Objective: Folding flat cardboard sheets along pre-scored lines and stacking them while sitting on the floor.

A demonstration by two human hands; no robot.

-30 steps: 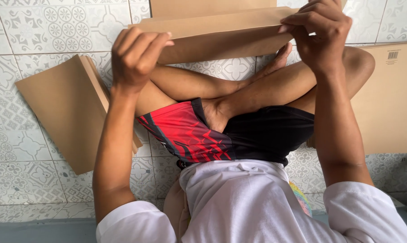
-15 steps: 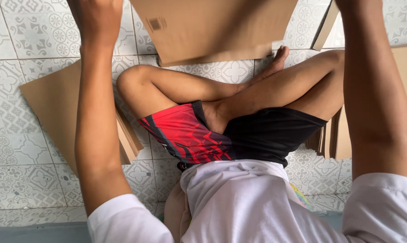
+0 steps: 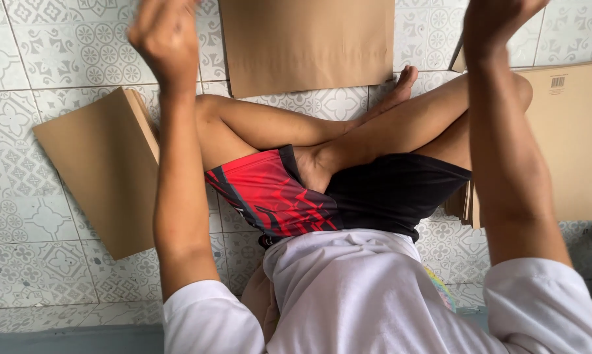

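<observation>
The left hand (image 3: pixel 167 36) is hanging in the air near the top of the view, blurred, with its fingers loosely curled and gripping nothing. The right hand (image 3: pixel 499 19) is also hanging raised at the top edge, partly cut off; its fingers are bent inward and are not touching any cardboard, though how far they are curled cannot be told exactly.

The person is sitting cross-legged on a tiled floor (image 3: pixel 20 216) of pale grey patterned squares, wearing red and black shorts (image 3: pixel 322 196) and a white shirt (image 3: pixel 348 295). A strip of grey surface is showing along the bottom left edge.

The flat cardboard sheet (image 3: pixel 305 42) is lying on the tiles just beyond the crossed legs, between the two raised hands and below them, apart from both. A stack of folded cardboard (image 3: pixel 102 164) is lying on the floor under the left forearm, well apart from the left hand. A larger cardboard stack (image 3: pixel 571 144) is resting on the floor beside the right knee, its edges showing behind the right arm, not touched by the right hand.
</observation>
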